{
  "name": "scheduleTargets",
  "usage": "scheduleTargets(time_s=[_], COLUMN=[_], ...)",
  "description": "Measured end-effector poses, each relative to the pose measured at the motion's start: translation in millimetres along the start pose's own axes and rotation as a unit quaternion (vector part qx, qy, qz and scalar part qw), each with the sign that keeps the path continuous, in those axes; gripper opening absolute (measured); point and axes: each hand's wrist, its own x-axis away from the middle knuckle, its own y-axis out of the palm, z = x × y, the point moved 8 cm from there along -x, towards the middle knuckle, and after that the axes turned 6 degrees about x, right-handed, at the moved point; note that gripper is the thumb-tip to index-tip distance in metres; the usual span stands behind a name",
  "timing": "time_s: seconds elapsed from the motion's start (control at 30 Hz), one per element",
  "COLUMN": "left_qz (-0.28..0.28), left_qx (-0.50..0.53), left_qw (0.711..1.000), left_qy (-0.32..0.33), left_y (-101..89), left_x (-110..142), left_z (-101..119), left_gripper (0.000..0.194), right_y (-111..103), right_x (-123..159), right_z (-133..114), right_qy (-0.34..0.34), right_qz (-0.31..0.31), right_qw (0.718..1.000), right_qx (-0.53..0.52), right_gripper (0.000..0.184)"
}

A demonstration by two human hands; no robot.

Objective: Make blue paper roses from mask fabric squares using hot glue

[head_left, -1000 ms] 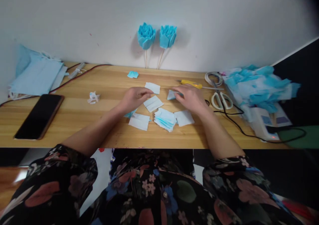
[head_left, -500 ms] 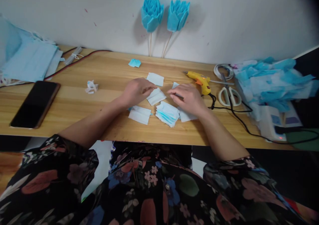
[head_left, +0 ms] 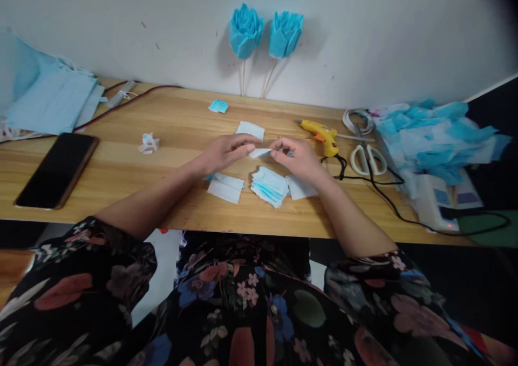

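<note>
My left hand (head_left: pixel 222 153) and my right hand (head_left: pixel 297 156) meet above the middle of the wooden table (head_left: pixel 121 177), each pinching one end of a small pale blue fabric piece (head_left: pixel 259 153) held just off the surface. Below the hands lie a stack of cut blue pieces (head_left: pixel 268 186), a folded white piece (head_left: pixel 225 187) to its left and another white piece (head_left: pixel 301 188) to its right. One more pale piece (head_left: pixel 251 130) lies just beyond the hands.
Two blue fabric roses on sticks (head_left: pixel 265 34) lean on the wall. A yellow glue gun (head_left: pixel 321 133), white scissors (head_left: pixel 366 160), black cables and a heap of blue scraps (head_left: pixel 433 134) sit at right. A phone (head_left: pixel 56 170), blue sheets (head_left: pixel 46 104) and a small white scrap (head_left: pixel 148 143) lie at left.
The piece that lay flat between my hands is now lifted and held by both. My right hand has come in toward the left hand; the head view tilted slightly.
</note>
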Motion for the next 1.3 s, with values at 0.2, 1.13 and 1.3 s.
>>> scheduleTargets(time_s=[0.2, 1.13, 1.3], left_qz=[-0.02, 0.076, 0.192], left_qx=[0.186, 0.139, -0.019], left_qw=[0.982, 0.987, 0.976], left_qy=[-0.01, -0.017, 0.099], left_y=[4.1, -8.0, -32.0], left_x=[0, -2, 1], left_z=[1, -17, -8], left_gripper=[0.052, 0.04, 0.033], right_y=[-2, -11, -30], right_x=[9, 9, 17], right_z=[20, 18, 5], right_qy=[0.123, 0.06, 0.005], right_qz=[0.0, 0.036, 0.059], right_qw=[0.959, 0.984, 0.996], right_qx=[-0.256, -0.163, -0.068], right_gripper=[0.034, 0.034, 0.027])
